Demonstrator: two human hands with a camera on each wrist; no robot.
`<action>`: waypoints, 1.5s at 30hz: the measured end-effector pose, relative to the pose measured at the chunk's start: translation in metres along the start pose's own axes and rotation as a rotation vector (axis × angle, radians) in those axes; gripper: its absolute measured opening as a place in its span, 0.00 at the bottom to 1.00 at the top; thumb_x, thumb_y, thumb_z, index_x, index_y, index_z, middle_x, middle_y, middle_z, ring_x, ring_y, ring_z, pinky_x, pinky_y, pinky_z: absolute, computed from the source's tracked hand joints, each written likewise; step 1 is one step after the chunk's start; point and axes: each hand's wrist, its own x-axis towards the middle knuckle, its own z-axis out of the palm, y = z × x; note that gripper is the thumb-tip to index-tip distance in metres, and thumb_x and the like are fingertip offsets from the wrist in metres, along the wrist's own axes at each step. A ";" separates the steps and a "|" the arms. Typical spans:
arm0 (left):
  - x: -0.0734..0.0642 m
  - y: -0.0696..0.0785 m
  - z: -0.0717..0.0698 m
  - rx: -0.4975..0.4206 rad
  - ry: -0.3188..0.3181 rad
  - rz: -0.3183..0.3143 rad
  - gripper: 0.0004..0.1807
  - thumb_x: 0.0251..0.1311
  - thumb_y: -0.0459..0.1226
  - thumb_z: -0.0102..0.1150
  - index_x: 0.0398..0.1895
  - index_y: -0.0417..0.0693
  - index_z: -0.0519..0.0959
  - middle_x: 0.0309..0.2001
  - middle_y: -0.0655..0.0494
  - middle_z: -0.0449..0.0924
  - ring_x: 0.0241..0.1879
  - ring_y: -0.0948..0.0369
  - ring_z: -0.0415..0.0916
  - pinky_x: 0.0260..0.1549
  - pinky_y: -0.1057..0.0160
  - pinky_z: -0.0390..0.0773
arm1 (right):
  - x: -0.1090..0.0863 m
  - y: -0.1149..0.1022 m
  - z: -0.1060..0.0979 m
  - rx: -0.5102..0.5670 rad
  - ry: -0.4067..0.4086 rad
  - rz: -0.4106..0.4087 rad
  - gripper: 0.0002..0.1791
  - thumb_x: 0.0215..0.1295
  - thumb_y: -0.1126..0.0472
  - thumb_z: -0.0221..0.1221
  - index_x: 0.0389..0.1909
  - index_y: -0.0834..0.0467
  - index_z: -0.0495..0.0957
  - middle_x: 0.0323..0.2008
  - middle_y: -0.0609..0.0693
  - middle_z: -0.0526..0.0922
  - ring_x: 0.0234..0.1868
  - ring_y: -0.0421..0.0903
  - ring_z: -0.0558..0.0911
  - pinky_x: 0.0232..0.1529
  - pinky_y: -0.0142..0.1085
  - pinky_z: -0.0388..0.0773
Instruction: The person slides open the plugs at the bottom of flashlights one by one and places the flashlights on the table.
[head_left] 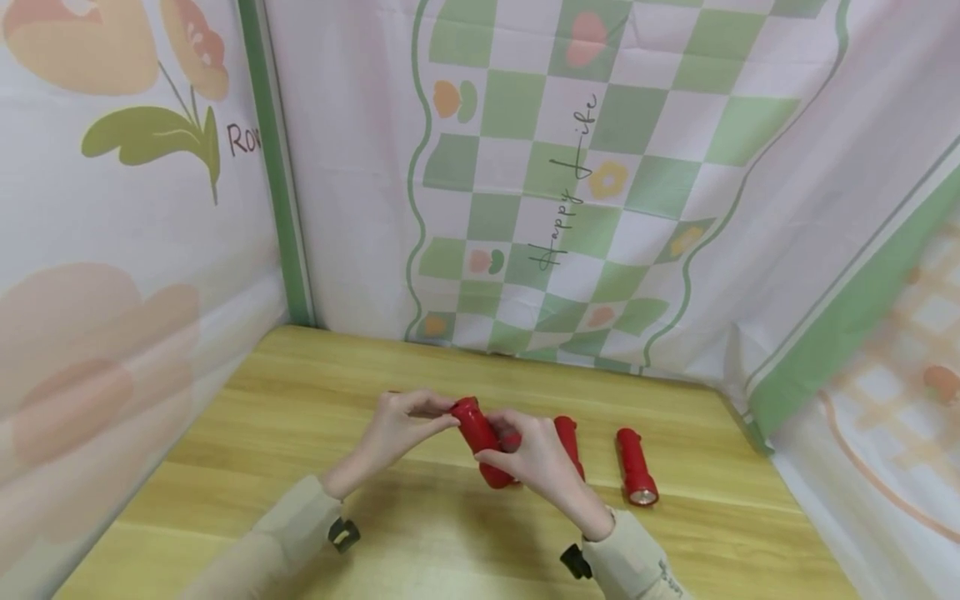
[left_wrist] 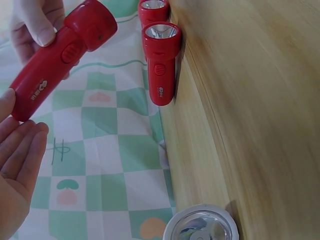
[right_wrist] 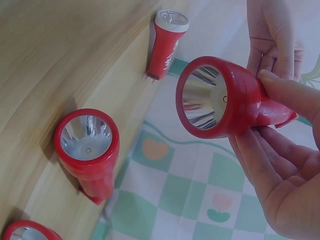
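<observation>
Both hands hold a red flashlight (head_left: pixel 476 429) above the table, tilted, with its head toward the person. My left hand (head_left: pixel 401 427) pinches the tail end between thumb and fingers. Around the body near the head, my right hand (head_left: pixel 542 457) grips with thumb and fingers. The left wrist view shows the slide switch and a white logo on the flashlight (left_wrist: pixel 47 75). Its clear lens and shiny reflector (right_wrist: pixel 202 97) face the camera in the right wrist view. The left hand (right_wrist: pixel 277 37) appears behind it there.
Right of the hands, two red flashlights (head_left: pixel 636 467) (head_left: pixel 568 442) lie on the wooden table (head_left: pixel 300 400), one partly hidden by the right hand. A red flashlight with a white rim (right_wrist: pixel 167 45) lies mostly hidden behind the left hand. Printed curtains (head_left: pixel 360 167) enclose the table.
</observation>
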 end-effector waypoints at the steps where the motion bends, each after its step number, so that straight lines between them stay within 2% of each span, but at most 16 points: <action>1: 0.000 0.000 0.000 0.005 -0.002 0.003 0.11 0.57 0.38 0.69 0.43 0.46 0.86 0.40 0.52 0.90 0.36 0.62 0.88 0.39 0.68 0.87 | 0.000 0.000 0.000 -0.004 0.001 -0.002 0.22 0.53 0.62 0.73 0.50 0.59 0.82 0.44 0.53 0.89 0.38 0.44 0.88 0.39 0.37 0.88; 7: 0.000 -0.001 0.000 0.025 -0.004 0.024 0.11 0.57 0.37 0.69 0.43 0.47 0.87 0.40 0.52 0.90 0.35 0.65 0.88 0.38 0.69 0.87 | 0.001 -0.001 0.001 -0.045 0.009 -0.020 0.22 0.53 0.61 0.73 0.50 0.59 0.82 0.42 0.53 0.89 0.36 0.43 0.88 0.37 0.39 0.88; 14: 0.000 -0.002 0.000 0.019 0.007 0.012 0.11 0.56 0.37 0.70 0.42 0.47 0.87 0.38 0.52 0.90 0.33 0.66 0.87 0.35 0.69 0.87 | 0.003 -0.002 0.001 -0.067 0.006 -0.038 0.22 0.54 0.62 0.72 0.51 0.58 0.82 0.42 0.53 0.89 0.36 0.43 0.88 0.38 0.40 0.88; 26: 0.000 0.001 0.000 0.003 0.029 -0.014 0.10 0.56 0.34 0.70 0.40 0.41 0.86 0.36 0.47 0.90 0.27 0.66 0.86 0.29 0.69 0.86 | 0.004 -0.004 0.002 -0.106 0.033 -0.069 0.22 0.54 0.62 0.71 0.51 0.60 0.83 0.38 0.54 0.89 0.31 0.43 0.87 0.31 0.25 0.83; 31: 0.000 0.002 0.000 -0.020 0.001 -0.036 0.11 0.58 0.35 0.68 0.43 0.42 0.86 0.37 0.47 0.89 0.25 0.67 0.85 0.28 0.69 0.86 | 0.003 -0.004 0.002 -0.121 0.052 -0.083 0.22 0.53 0.62 0.72 0.51 0.60 0.83 0.37 0.54 0.89 0.30 0.42 0.86 0.30 0.24 0.82; 37: 0.000 0.003 0.000 -0.085 -0.057 -0.032 0.12 0.59 0.34 0.66 0.46 0.41 0.85 0.41 0.46 0.87 0.24 0.63 0.85 0.26 0.66 0.86 | 0.002 -0.003 0.003 -0.132 0.060 -0.083 0.23 0.52 0.63 0.72 0.51 0.60 0.83 0.38 0.54 0.89 0.30 0.40 0.86 0.30 0.23 0.81; 45: -0.002 0.005 -0.002 -0.047 -0.074 -0.054 0.12 0.59 0.32 0.67 0.47 0.43 0.83 0.42 0.47 0.85 0.24 0.65 0.84 0.25 0.68 0.85 | 0.003 -0.004 0.005 -0.129 0.059 -0.087 0.23 0.52 0.63 0.72 0.51 0.60 0.83 0.36 0.54 0.89 0.28 0.41 0.85 0.28 0.21 0.79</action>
